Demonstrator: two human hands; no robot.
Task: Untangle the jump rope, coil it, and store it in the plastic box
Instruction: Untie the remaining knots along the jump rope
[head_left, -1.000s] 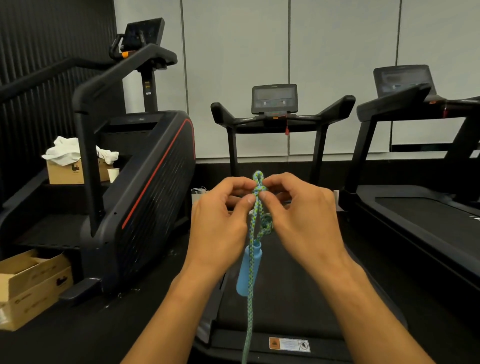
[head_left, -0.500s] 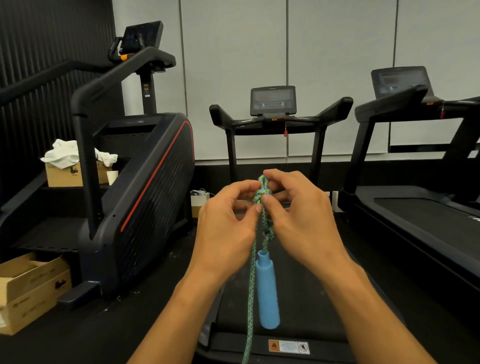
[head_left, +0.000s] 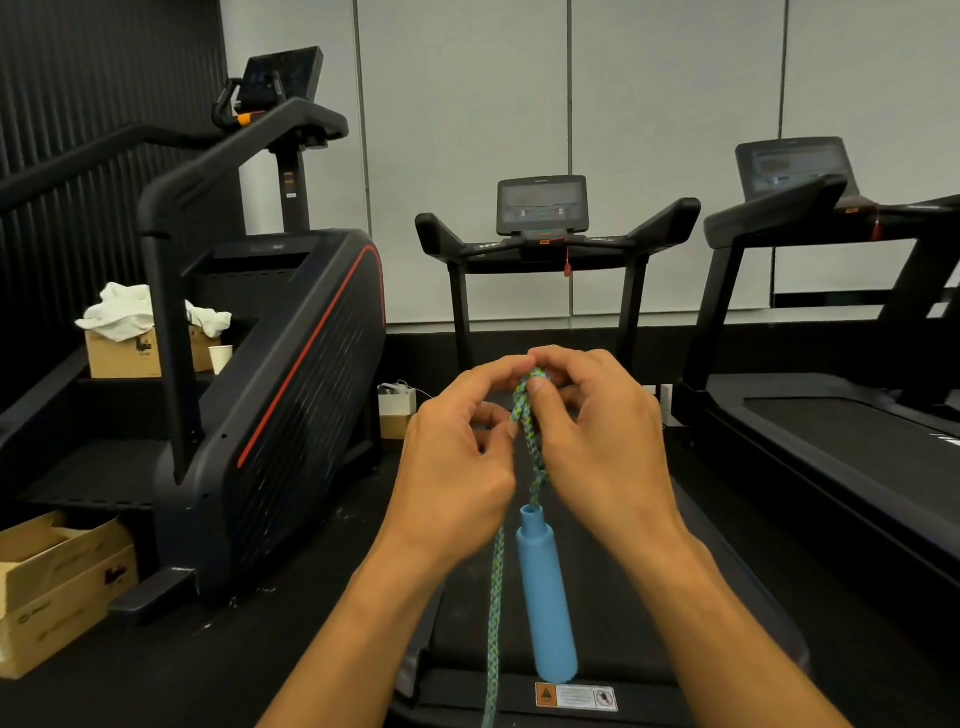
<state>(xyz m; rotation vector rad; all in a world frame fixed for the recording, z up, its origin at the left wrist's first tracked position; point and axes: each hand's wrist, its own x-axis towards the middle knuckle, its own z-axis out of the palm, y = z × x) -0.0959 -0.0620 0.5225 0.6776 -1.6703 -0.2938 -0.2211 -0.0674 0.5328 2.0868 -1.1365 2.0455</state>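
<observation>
Pinching the top of a braided green-and-blue jump rope (head_left: 525, 415), the left hand (head_left: 457, 457) and the right hand (head_left: 602, 441) meet at chest height, fingers of both curled in toward each other. The left hand has the rope between thumb and forefinger just below the tangle, its other fingers bent loosely beneath. The right hand's thumb and forefinger close on the topmost loop of the rope, with the remaining fingers curved behind it. Between the 2 palms the rope runs down as a twisted, doubled strand.

Below the hands the strand splits. 1 length ends in a light blue handle (head_left: 546, 597), which hangs nearly upright with its narrow neck at the top, just beside the right wrist. The other length drops straight past the left wrist and leaves the bottom edge of the view.

Beneath the rope lies the black belt of a treadmill (head_left: 540, 244), with a warning sticker (head_left: 576, 696) at its near end and a console screen at the far end. A 2nd treadmill (head_left: 831, 405) stands to the right. To the left is a black stair machine (head_left: 280, 395) with a red stripe, a cardboard box (head_left: 130, 353) topped with white cloth (head_left: 124, 312) and a paper cup (head_left: 221, 358) on its steps. Another open cardboard carton (head_left: 57, 587) sits on the floor at lower left.
</observation>
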